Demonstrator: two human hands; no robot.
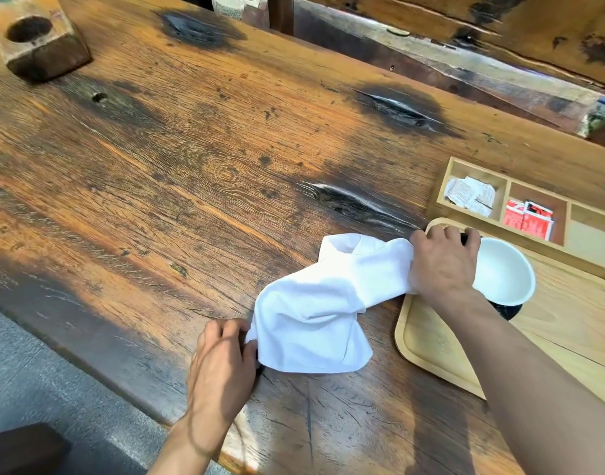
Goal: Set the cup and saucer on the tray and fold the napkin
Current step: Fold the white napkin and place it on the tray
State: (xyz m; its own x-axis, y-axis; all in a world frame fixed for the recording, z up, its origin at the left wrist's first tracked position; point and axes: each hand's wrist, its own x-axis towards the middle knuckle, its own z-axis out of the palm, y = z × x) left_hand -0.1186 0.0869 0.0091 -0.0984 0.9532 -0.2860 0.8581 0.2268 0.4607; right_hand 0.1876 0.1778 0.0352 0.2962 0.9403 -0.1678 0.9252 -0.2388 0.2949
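Head view: my left hand and right hand each pinch the napkin, and my right could knock the cup beside it.

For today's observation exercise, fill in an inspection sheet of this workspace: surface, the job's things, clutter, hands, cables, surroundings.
Surface: worn wooden table with dark knots and cracks.
Job's things: white napkin rumpled on the table, not yet folded; white cup on a dark saucer, both on the wooden tray.
Clutter: compartment box holding packets beside the tray; wooden block with a round hole, far left.
Hands: left hand pinches the napkin's near corner; right hand grips its far end at the tray's edge.
Cables: nothing seen.
Surroundings: grey floor at left; more timber beyond the table.
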